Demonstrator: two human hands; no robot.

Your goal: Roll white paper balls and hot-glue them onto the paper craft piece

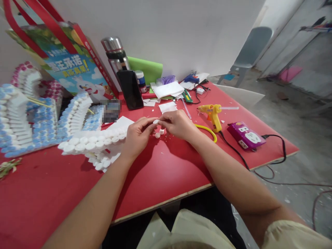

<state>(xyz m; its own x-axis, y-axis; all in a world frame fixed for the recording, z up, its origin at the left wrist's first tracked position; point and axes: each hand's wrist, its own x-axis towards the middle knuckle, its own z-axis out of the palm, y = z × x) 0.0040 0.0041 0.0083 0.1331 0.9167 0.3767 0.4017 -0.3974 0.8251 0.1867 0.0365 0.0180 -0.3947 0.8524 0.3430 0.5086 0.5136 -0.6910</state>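
Note:
Over the middle of the table, my left hand and my right hand meet fingertip to fingertip. Both pinch a small white piece that looks like a bottle cap; the fingers partly cover it. Just below lie two more small white caps on the red tabletop. Beside my left hand stands a structure of white caps joined in rows, with a white sheet behind it. To the right of my right hand, a yellow hot glue gun rests with a clear glue stick in its back.
A purple power socket box and its cable sit at the right edge. Blue and white cap structures fill the left. Behind are a gift bag, a steel thermos, a black phone and paper scraps.

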